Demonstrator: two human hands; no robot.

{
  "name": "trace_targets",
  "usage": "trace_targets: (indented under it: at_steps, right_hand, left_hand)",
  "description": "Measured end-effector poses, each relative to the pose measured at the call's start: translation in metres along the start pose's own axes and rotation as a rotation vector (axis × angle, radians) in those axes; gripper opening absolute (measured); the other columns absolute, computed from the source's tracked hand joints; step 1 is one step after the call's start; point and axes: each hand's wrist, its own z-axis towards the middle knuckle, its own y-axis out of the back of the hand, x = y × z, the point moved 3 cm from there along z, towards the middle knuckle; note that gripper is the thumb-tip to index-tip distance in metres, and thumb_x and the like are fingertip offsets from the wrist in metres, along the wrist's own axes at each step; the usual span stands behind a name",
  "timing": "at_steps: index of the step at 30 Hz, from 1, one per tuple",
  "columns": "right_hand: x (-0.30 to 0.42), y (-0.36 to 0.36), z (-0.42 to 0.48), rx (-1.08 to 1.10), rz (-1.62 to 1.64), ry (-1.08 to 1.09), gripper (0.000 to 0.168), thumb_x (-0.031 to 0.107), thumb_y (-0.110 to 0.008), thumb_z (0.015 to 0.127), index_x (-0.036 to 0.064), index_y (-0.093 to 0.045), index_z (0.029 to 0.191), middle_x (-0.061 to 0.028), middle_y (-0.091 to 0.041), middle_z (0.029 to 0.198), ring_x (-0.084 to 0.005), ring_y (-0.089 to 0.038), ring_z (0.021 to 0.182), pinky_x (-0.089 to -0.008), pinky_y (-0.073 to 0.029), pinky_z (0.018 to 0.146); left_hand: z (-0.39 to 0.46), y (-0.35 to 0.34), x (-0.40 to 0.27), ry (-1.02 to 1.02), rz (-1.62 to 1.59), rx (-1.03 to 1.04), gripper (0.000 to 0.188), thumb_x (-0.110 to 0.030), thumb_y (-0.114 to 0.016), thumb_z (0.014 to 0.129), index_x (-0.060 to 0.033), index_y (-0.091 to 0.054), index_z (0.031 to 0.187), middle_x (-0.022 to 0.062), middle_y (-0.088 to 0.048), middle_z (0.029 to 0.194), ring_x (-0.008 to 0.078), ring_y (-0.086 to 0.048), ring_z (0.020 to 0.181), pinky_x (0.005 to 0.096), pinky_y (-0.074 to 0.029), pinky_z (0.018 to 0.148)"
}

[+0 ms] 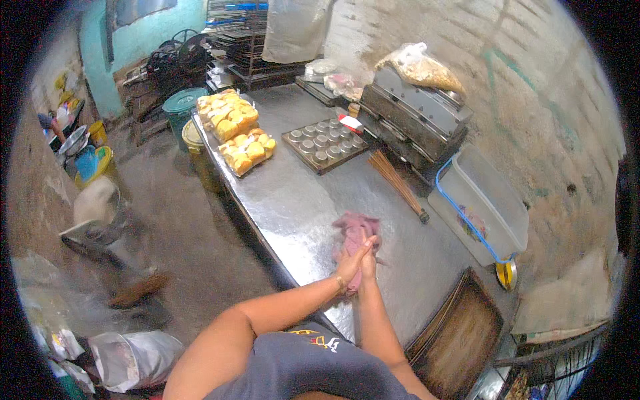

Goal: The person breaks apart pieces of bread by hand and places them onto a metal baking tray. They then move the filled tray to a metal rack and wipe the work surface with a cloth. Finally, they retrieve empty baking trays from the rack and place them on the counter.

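A crumpled pink cloth (356, 227) is pressed between my two hands, over the metal-topped table (300, 200). My left hand (351, 262) lies along its near left side, fingers stretched forward. From the right, my right hand (368, 257) meets it, with the fingertips of both hands close together. Folds of the cloth stick out beyond my fingers, and one end hangs below my palms. Whether the cloth touches the tabletop is hard to tell.
Bagged bread rolls (235, 120) lie along the table's left edge. Beyond my hands are a tray of round metal moulds (327, 145), a stick bundle (397, 185) and a metal appliance (415, 115). To the right stand a clear plastic bin (482, 210) and dark baking trays (457, 335).
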Motion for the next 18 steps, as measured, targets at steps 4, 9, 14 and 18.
trace_targets:
  at_steps: [4, 9, 14, 18]
  right_hand:
    - [0.009, -0.055, -0.037, 0.123, -0.323, 0.085, 0.057, 0.035, -0.057, 0.088, 0.006, -0.039, 0.132, -0.0116, -0.048, 0.126, -0.0302, -0.044, 0.116, -0.046, -0.035, 0.099]
    - [-0.012, 0.002, 0.006, -0.083, -0.02, -0.218, 0.019, 0.021, -0.054, 0.089, 0.005, -0.058, 0.08, -0.0013, -0.061, 0.08, -0.0116, -0.059, 0.069, -0.0252, -0.047, 0.049]
    - [-0.025, -0.007, 0.041, -0.405, -1.348, 0.255, 0.02, 0.024, -0.055, 0.087, 0.005, -0.056, 0.094, -0.0144, -0.061, 0.088, -0.0277, -0.06, 0.08, -0.0357, -0.049, 0.073]
    - [-0.003, -0.039, 0.06, -0.256, -0.888, 0.428, 0.049, 0.029, -0.058, 0.086, 0.007, -0.041, 0.127, -0.0169, -0.045, 0.124, -0.0256, -0.045, 0.113, -0.0344, -0.041, 0.091]
  left_hand:
    - [0.023, 0.04, 0.0, 0.362, -0.559, -0.156, 0.065, -0.052, -0.048, 0.087, -0.0083, -0.036, 0.133, 0.0114, -0.055, 0.113, 0.0251, -0.057, 0.092, 0.0426, -0.045, 0.083]
    - [0.012, 0.029, -0.024, 0.365, -0.716, 0.265, 0.049, -0.044, -0.046, 0.09, -0.0057, -0.05, 0.12, 0.0138, -0.058, 0.109, 0.0222, -0.058, 0.091, 0.0395, -0.048, 0.078]
    - [0.015, 0.056, -0.036, 0.131, -0.405, -0.052, 0.043, -0.034, -0.048, 0.092, -0.0054, -0.048, 0.124, 0.0076, -0.057, 0.114, 0.0177, -0.056, 0.101, 0.0305, -0.046, 0.085]
    - [0.021, 0.098, -0.058, 0.341, -0.648, 0.086, 0.051, -0.044, -0.047, 0.09, -0.0063, -0.046, 0.126, 0.0067, -0.057, 0.116, 0.0189, -0.055, 0.104, 0.0318, -0.045, 0.088]
